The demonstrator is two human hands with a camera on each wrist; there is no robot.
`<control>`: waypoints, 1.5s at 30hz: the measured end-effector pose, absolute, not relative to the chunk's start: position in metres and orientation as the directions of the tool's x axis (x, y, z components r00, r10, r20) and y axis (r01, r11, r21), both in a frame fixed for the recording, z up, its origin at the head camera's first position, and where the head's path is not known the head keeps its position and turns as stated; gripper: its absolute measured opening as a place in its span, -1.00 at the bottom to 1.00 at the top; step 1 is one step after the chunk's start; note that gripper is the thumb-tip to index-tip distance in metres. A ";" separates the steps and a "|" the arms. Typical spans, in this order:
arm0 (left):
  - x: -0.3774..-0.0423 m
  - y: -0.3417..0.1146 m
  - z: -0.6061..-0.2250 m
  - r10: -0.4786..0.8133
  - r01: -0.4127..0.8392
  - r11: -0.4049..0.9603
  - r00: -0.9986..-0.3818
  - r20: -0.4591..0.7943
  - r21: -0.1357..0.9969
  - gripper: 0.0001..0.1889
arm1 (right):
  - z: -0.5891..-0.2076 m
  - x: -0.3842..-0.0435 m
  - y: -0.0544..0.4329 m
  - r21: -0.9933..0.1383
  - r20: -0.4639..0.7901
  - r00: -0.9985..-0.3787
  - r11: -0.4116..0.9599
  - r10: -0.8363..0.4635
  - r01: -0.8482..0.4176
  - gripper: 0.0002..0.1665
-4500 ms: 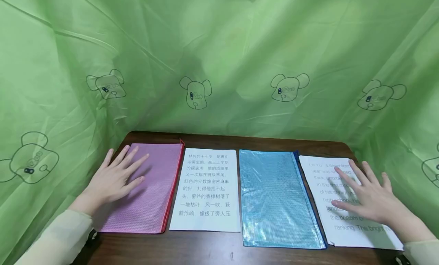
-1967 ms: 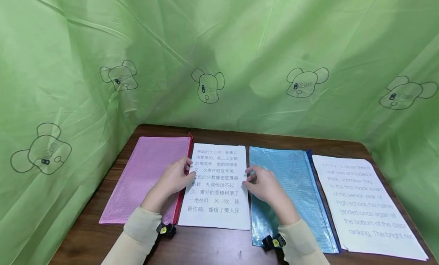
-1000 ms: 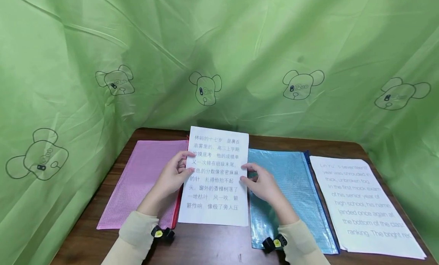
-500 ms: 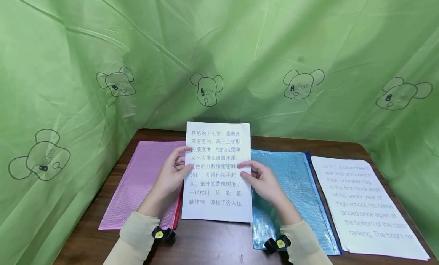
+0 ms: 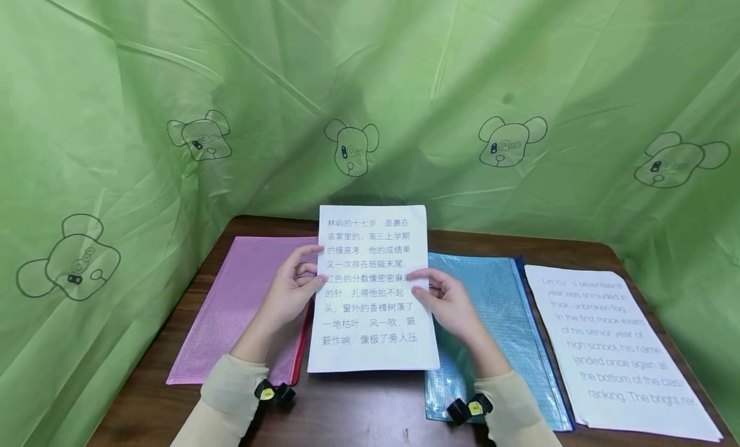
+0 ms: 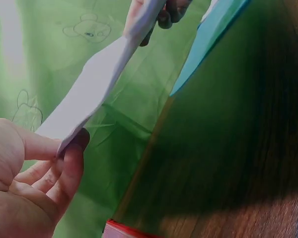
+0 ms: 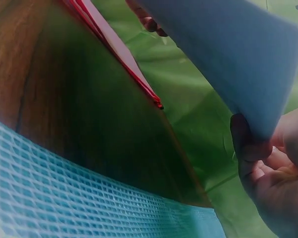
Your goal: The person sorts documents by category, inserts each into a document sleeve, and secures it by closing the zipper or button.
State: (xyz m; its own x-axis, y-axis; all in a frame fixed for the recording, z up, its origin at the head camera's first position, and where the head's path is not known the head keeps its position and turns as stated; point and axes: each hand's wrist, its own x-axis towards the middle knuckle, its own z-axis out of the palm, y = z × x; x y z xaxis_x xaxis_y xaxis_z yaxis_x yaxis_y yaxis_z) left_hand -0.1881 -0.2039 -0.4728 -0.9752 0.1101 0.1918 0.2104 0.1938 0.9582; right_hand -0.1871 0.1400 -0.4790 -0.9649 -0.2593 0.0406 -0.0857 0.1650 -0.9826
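Pinching Chinese-text paper [image 5: 372, 289] by opposite long edges, using left hand [image 5: 291, 285] and right hand [image 5: 448, 302]; holding it raised above table [image 5: 358, 405], likely gripping both sides for keeping it flat. Overlapping, in head view, left edge of blue pouch [image 5: 505, 312] and upper red-trimmed edge of pink pouch [image 5: 237, 299]; leaving open air beneath for moving.

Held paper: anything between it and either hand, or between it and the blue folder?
Nothing visible separates the paper from the left hand or right hand; both pinch its edges. In the head view, the right hand, sleeve and wrist camera overlap the blue folder; nothing else shows between.
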 end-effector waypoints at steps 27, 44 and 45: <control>-0.194 -0.255 -0.499 0.297 0.227 0.743 -0.955 -0.006 0.629 -0.14 | -0.489 -0.197 0.159 -0.948 -0.108 -0.972 0.315 -0.211 0.037 -0.65; -0.192 -0.233 -0.497 0.220 0.197 0.844 -0.975 0.011 0.499 -0.40 | -0.488 -0.197 0.161 -0.958 -0.119 -0.959 0.282 -0.257 0.043 -0.65; -0.192 -0.232 -0.497 0.221 0.201 0.844 -0.975 0.020 0.498 -0.42 | -0.488 -0.197 0.161 -0.959 -0.120 -0.958 0.281 -0.261 0.043 -0.65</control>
State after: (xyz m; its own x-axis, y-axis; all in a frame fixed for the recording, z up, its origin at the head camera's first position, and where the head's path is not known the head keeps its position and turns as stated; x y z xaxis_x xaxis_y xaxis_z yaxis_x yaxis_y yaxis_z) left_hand -0.1916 -0.2318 -0.4972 -0.9751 0.2207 0.0200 0.2011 0.8436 0.4979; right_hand -0.1970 0.1609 -0.4882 -0.9579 -0.2608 -0.1200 0.0435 0.2813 -0.9586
